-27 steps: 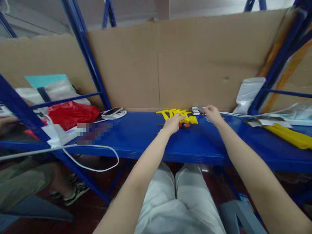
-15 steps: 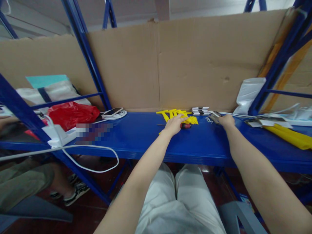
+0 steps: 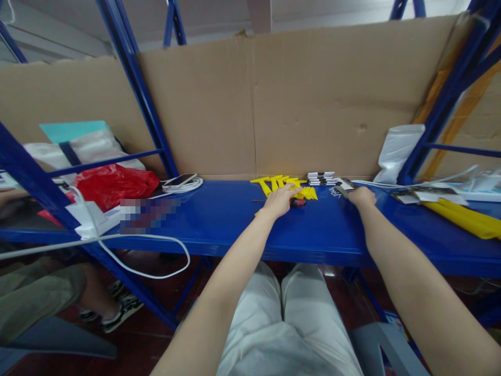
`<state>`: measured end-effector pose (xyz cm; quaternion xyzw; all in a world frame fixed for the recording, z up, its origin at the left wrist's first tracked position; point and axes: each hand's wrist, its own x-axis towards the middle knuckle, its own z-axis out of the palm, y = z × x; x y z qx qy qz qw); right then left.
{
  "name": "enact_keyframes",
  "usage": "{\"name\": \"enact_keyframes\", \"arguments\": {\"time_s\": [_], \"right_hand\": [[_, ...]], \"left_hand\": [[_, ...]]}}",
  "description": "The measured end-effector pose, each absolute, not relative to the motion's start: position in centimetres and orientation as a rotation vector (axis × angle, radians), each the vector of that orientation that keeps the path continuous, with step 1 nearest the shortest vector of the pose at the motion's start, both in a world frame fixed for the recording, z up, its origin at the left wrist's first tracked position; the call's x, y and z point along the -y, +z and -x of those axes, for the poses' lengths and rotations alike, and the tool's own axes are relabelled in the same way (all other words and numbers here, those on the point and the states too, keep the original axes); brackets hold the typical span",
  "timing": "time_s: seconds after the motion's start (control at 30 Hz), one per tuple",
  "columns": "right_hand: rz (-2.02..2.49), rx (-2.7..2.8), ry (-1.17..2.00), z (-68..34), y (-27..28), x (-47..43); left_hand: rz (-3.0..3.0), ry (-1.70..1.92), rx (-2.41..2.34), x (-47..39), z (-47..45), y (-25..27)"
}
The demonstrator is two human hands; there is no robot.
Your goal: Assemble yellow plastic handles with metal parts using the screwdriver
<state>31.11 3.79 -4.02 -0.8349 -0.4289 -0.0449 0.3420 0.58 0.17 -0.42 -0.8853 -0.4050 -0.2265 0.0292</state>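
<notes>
My left hand (image 3: 278, 201) lies over a group of yellow plastic pieces (image 3: 281, 181), fingers stretched out to the right. Under it is a screwdriver with a red and black handle (image 3: 298, 202); its thin shaft comes out on the left side of the hand. My right hand (image 3: 362, 197) is closed on the near end of a flat greyish piece (image 3: 342, 191), too small to identify. Small silvery bits (image 3: 335, 192), perhaps screws, lie just left of that piece. Behind them sits a stack of white and black items (image 3: 321, 178).
The blue shelf (image 3: 227, 219) backs onto cardboard (image 3: 313, 99). On the left are a phone (image 3: 180, 180) on a coiled white cable, a red plastic bag (image 3: 117, 180) and a looping cord (image 3: 188, 256). A yellow bag (image 3: 465, 216) lies right. Another person's leg (image 3: 43, 287) shows lower left.
My right hand has shifted slightly left, and the flat greyish piece has turned a little in it. The left hand stays over the yellow pieces.
</notes>
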Motion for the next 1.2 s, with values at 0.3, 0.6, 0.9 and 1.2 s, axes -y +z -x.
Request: {"name": "enact_keyframes", "arguments": {"time_s": [0.3,0.6,0.9,1.2], "right_hand": [[1.746,1.502,-0.121,-27.0,-1.4,-4.5],[1.082,2.071,-0.097,-21.8,-2.8,-5.1],[1.114,2.142,-0.101,-21.8,-2.1,-4.7],[1.322,2.027,-0.187,-22.5,-1.7,-4.4]], "left_hand": [[2.788,-0.733,1.192,0.1,-0.8,-0.2],[2.881,-0.849,1.179,-0.4,-1.1,-0.5],[2.891,-0.865,1.24,-0.5,-1.2,-0.8],[2.92,-0.945,1.016,-1.6,-1.4,-1.5]]}}
